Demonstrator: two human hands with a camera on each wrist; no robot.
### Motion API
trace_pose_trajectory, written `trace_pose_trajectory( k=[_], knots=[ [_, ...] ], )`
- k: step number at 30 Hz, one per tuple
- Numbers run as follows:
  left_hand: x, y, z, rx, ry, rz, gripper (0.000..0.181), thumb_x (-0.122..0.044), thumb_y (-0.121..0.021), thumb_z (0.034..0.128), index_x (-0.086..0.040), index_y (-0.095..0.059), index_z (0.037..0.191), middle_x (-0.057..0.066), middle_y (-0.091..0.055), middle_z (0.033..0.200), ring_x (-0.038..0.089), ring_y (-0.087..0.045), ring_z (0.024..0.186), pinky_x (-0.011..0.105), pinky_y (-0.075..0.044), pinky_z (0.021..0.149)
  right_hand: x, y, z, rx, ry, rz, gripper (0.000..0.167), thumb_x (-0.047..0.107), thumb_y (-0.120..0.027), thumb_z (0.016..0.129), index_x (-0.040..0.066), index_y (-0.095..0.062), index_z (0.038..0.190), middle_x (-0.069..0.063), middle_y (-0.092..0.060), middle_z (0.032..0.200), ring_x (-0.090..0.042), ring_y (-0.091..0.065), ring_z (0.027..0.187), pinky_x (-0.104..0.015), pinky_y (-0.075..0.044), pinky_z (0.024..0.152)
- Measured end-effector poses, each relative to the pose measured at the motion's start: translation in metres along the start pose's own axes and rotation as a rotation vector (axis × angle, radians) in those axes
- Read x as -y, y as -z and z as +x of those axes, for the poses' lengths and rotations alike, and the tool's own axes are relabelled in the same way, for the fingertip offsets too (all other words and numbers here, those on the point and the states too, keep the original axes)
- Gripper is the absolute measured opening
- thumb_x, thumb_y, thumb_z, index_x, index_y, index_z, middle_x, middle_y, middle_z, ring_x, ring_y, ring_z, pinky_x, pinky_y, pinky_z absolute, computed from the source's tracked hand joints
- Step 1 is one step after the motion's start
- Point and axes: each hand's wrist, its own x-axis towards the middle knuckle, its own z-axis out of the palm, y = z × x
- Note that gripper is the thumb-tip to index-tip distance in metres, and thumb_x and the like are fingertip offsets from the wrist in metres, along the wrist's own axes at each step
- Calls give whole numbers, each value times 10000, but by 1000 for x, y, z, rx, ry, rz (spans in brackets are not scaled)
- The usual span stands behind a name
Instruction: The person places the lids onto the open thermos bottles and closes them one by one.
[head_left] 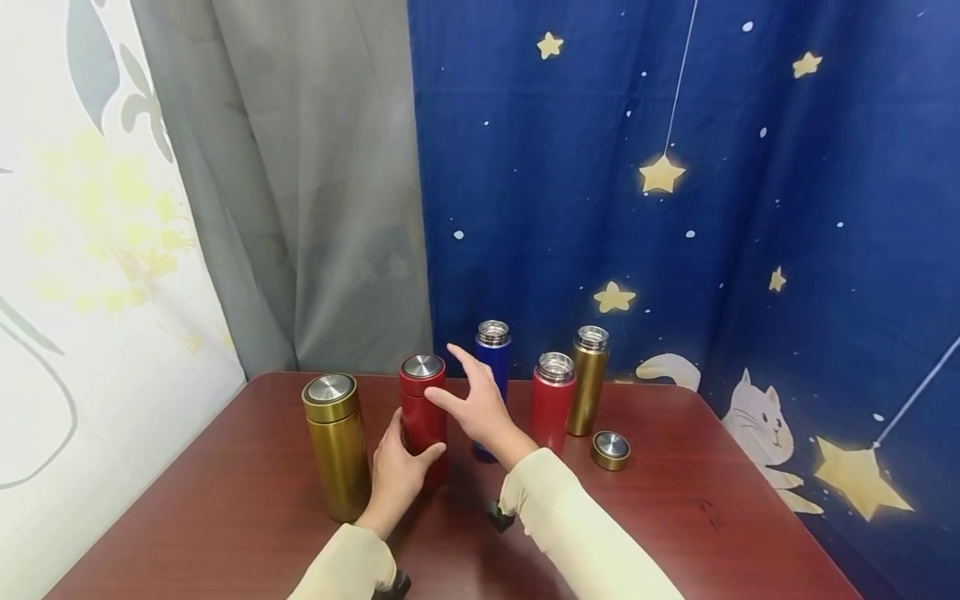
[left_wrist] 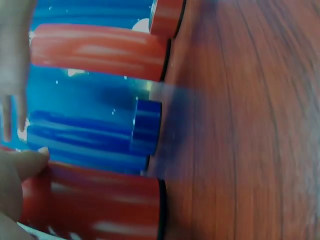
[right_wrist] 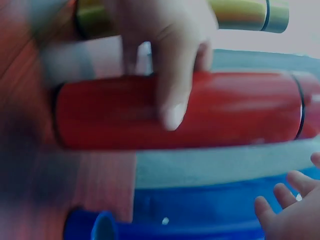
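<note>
A closed red thermos bottle with a steel-topped lid stands on the table. My left hand grips its lower body, thumb across the front, as the right wrist view also shows. Beside the lid hovers my right hand, fingers spread and holding nothing. In the right wrist view a gap separates its fingers from the bottle. To the left is a closed gold thermos bottle. Partly behind my right hand stands a lidless blue thermos bottle, with a blue lid beside its base.
On the right stand a lidless red thermos bottle and a lidless gold one. A gold lid lies on the dark red table. A red lid shows in the left wrist view. Curtains hang behind.
</note>
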Motion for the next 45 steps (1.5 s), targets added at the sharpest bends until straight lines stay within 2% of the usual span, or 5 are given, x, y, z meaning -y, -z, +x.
trace_pose_trajectory(
  k=[8,15,20,33,45],
  knots=[
    [-14,-3,-17,-127,-88,-22,964,-188,-833,762,-20,-251,1512,173,-296,1530,354,-245,1394,588,-185,1113,-31,17,-25,11,-56,31,735,450,-700,865,222,-385,1490,-101,-408,1491,-368,-409,1312,-597,-380,1006],
    [-30,-5,-41,-275,-212,-98,933,-84,-870,690,-56,-344,1460,158,-385,1416,322,-311,1295,554,-239,1028,-47,19,-34,49,-85,-1,781,479,-672,879,160,-339,1510,-101,-349,1531,-380,-364,1356,-598,-339,1042],
    [-42,-7,-49,-284,-252,-180,819,-52,-860,691,-61,-416,1379,135,-483,1231,287,-415,1127,460,-298,910,-56,16,-38,34,-97,-21,774,465,-642,905,97,-327,1508,-125,-347,1528,-360,-274,1402,-622,-261,1075],
    [-48,-14,-49,37,-165,-476,571,-97,-650,931,-83,-387,1438,87,-558,1340,291,-511,1238,496,-451,963,-84,-1,-49,-20,-140,-51,691,364,-619,942,-13,-359,1461,-215,-388,1476,-406,-309,1373,-590,-249,1094],
    [-38,-29,-18,406,-70,-639,658,-202,-509,1013,-97,-152,1556,181,-228,1571,379,-236,1422,547,-221,1117,-104,-15,-51,-17,-116,-149,727,234,-720,869,-79,-367,1422,-276,-406,1430,-437,-346,1338,-565,-286,1084]
  ],
)
